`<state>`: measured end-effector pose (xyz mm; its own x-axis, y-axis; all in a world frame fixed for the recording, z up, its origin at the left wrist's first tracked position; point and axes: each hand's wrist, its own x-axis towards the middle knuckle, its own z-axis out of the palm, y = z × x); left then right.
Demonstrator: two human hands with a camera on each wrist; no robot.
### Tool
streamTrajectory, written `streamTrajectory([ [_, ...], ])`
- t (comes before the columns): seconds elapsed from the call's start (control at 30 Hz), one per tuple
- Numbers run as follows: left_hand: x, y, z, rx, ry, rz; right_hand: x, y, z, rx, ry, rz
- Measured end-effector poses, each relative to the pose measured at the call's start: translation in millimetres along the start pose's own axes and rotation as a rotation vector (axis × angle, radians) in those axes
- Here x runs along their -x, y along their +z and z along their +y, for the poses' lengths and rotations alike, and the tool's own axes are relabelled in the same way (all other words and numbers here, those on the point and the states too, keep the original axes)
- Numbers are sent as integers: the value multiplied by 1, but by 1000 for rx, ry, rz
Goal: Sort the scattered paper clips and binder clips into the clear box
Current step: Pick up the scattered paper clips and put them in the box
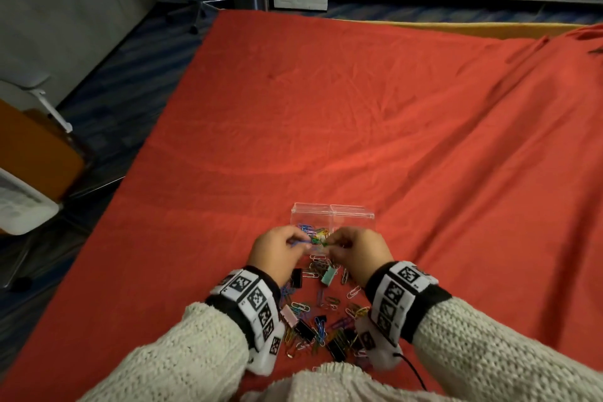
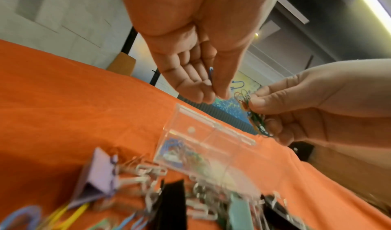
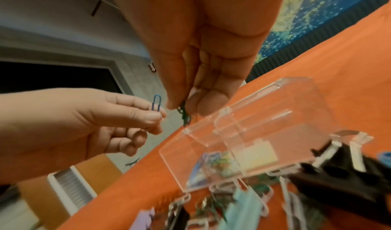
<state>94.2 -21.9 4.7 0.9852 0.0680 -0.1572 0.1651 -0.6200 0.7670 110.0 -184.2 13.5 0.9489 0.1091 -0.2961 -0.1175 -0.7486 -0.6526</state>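
A clear box [image 1: 332, 215] with two compartments stands open on the red cloth; its left compartment holds coloured paper clips [image 1: 314, 232]. Both hands hover just above its near edge. My left hand [image 1: 280, 250] pinches a blue paper clip [image 3: 156, 102] between thumb and forefinger. My right hand [image 1: 355, 250] pinches a small bunch of green and orange paper clips [image 2: 253, 116]. Between my wrists lies a scattered pile of paper clips and binder clips [image 1: 323, 320], with a mint binder clip [image 1: 328, 276], a pink one [image 1: 288, 315] and black ones [image 1: 336, 347].
The red cloth [image 1: 391, 114] covers a wide table, bare beyond the box. Orange chairs [image 1: 36, 153] and a white unit stand on the floor at the left. A lilac binder clip [image 2: 99, 175] lies near the box in the left wrist view.
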Motion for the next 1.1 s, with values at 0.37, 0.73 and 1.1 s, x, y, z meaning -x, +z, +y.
streamTrajectory([
  [0.37, -30, -3, 5, 79, -57, 31, -36, 7, -14, -204, 75, 34],
  [0.73, 6, -14, -45, -183, -38, -216, 4, 9, 7, 334, -215, -288],
  [1.1, 30, -2, -73, -394, -101, -205, 17, 28, 37, 497, -253, -312],
])
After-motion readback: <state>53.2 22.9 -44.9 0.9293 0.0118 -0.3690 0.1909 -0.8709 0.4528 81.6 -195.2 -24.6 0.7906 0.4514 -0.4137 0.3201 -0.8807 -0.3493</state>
